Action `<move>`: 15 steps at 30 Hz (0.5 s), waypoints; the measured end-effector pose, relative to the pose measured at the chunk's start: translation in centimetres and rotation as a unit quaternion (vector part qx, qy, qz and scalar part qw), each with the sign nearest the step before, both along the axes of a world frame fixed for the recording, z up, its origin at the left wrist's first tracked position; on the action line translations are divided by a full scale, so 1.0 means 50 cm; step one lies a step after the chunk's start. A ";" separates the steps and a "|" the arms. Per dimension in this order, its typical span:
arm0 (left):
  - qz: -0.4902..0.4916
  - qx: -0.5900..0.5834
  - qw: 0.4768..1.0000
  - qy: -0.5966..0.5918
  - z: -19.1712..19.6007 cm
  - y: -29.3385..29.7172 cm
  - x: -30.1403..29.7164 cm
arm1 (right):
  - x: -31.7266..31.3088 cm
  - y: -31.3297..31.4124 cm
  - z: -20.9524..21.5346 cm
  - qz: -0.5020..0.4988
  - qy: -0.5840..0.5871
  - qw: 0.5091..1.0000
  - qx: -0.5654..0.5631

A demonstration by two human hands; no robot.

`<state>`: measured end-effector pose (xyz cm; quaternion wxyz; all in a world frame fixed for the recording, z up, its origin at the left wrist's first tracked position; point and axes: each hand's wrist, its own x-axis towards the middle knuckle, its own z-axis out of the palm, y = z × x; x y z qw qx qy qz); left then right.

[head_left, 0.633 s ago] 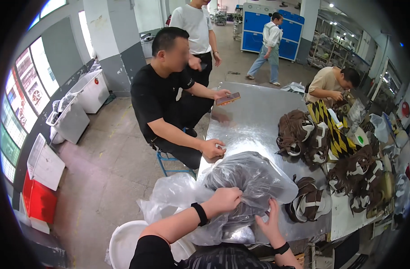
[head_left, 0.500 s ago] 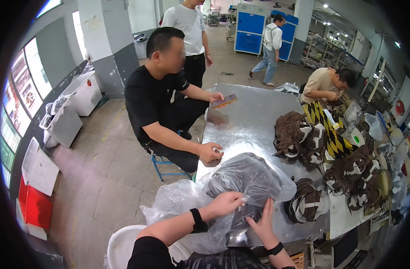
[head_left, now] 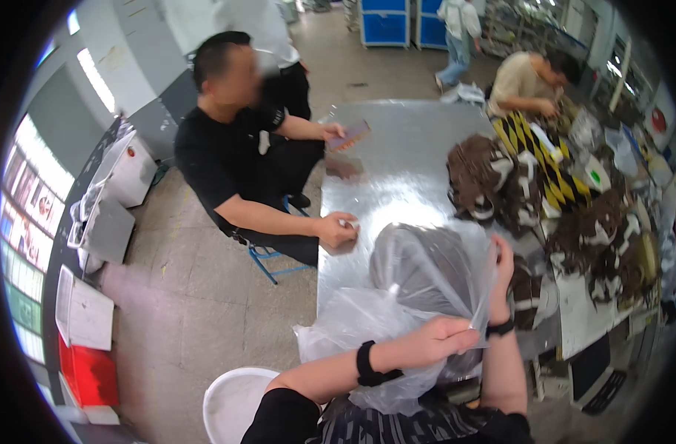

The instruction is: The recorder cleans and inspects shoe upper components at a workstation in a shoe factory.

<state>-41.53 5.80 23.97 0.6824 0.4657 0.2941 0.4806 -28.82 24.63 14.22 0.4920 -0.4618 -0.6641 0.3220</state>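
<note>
A clear plastic bag (head_left: 419,296) with dark, rounded contents lies at the near end of a shiny metal table (head_left: 397,159). Its film hides what exactly is inside. My left hand (head_left: 445,339) crosses in front of the bag, thumb and fingers closed in a pinch on the film. Along the bag's right side, my right hand (head_left: 503,266) is raised with its fingers bent round the edge of the plastic. Loose film trails left beneath my left forearm.
Brown and white pieces like shoe uppers (head_left: 477,174) are heaped to the right, beside yellow-black striped boards (head_left: 526,148). A seated person (head_left: 227,148) holds a phone (head_left: 350,136) at the table's left edge. A white tub (head_left: 238,399) stands low left. Another person (head_left: 526,85) bends over at far right.
My right hand has risen along the bag's right side and now grips its edge. My left hand has moved right. The film between them is drawn up, and the view has shifted.
</note>
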 end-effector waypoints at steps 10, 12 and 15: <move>0.512 -0.275 0.780 -0.233 -0.112 -0.265 -0.134 | 0.171 0.256 -0.251 -0.070 -0.228 0.968 -0.072; 0.561 -0.262 0.726 -0.298 -0.162 -0.339 -0.157 | 0.158 0.235 -0.261 -0.071 -0.227 0.961 -0.138; 0.544 -0.184 0.741 -0.347 -0.287 -0.425 -0.193 | 0.124 0.189 -0.237 -0.047 -0.299 0.944 -0.133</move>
